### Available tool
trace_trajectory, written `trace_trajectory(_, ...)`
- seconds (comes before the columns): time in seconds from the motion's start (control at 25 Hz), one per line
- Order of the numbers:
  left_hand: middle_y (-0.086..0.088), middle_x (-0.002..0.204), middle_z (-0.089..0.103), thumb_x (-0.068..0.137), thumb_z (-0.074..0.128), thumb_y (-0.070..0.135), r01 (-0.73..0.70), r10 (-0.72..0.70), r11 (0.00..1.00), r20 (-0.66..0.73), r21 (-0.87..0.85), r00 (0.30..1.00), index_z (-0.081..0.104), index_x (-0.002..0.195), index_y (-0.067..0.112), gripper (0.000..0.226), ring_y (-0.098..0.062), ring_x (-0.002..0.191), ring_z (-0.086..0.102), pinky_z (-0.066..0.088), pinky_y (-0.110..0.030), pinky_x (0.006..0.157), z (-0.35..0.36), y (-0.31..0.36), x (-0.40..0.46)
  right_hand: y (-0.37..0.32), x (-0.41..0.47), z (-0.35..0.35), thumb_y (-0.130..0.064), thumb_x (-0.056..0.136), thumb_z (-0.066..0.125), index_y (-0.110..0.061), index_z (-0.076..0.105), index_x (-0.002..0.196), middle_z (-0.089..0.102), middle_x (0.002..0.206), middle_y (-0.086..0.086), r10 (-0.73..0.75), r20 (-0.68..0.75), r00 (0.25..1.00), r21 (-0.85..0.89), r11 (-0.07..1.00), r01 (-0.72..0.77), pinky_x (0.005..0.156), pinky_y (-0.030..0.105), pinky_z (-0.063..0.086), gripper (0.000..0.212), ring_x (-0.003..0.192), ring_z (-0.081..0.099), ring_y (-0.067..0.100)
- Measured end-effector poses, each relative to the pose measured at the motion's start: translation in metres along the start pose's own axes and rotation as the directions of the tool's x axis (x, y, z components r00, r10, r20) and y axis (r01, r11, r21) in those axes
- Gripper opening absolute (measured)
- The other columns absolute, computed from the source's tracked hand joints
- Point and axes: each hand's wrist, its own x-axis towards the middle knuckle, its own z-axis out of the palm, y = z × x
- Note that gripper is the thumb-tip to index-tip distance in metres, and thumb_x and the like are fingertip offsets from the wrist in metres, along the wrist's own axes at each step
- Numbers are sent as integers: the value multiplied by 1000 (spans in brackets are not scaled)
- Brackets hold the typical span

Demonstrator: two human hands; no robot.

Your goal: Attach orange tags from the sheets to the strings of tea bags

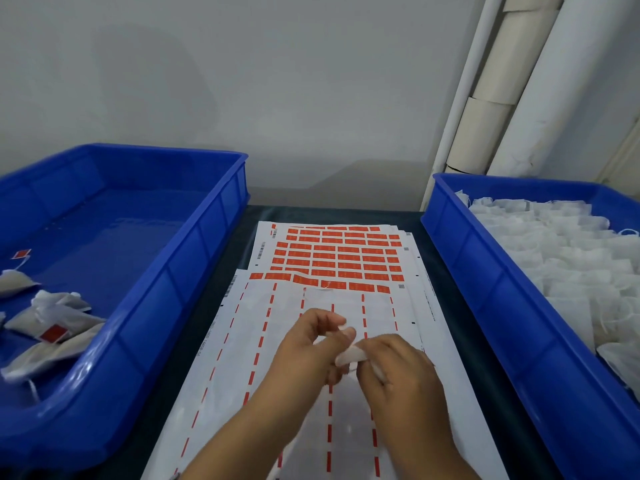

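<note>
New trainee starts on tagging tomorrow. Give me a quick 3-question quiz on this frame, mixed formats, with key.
1. True or false: the left blue bin holds tea bags with orange tags already on.
2. Multiple choice: where are the untagged tea bags? A) right blue bin B) on the tag sheet C) left blue bin
3. Fill in: the left hand and right hand work a small white piece over the ____.

Key: 1 true; 2 A; 3 tag sheet

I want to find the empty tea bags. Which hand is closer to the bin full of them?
Right. The right hand is on the side toward the full bin; the left hand sits beside it, farther away.
</note>
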Motion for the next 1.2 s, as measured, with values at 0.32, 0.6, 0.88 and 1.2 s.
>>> trace_trajectory(0.32,7,79,64,84,63,1,-112,101,982,78,154,992,57,71,19,23,-10,68,62,50,-11,61,-10,-4,-2,-8,14,-10,-16,90,60,-13,72,73,66,65,1,522,634,571,581,165,-797,66,28,50,21,75,59,18)
trace_trajectory(0.6,20,89,47,81,69,8,-371,479,704,-19,605,878,67,75,33,26,1,80,52,39,2,66,-6,-14,-4,-5,14,-13,-6,78,62,-7,73,64,57,72,13,361,795,487,549,-88,-831,55,33,48,18,63,53,20)
trace_trajectory(0.88,30,95,48,80,69,33,-406,377,691,181,598,908,65,104,37,25,2,90,52,44,-2,70,-11,-12,-5,-6,18,-15,-24,90,58,-30,77,75,73,75,-2,423,660,621,518,342,-784,74,23,54,24,77,69,13)
trace_trajectory(1.2,38,80,40,80,63,48,-434,444,495,211,753,871,62,86,45,7,12,82,47,35,1,64,-16,-1,-9,-11,23,-18,-21,89,61,-6,73,80,63,78,5,517,662,543,424,340,-840,88,40,49,22,81,57,20)
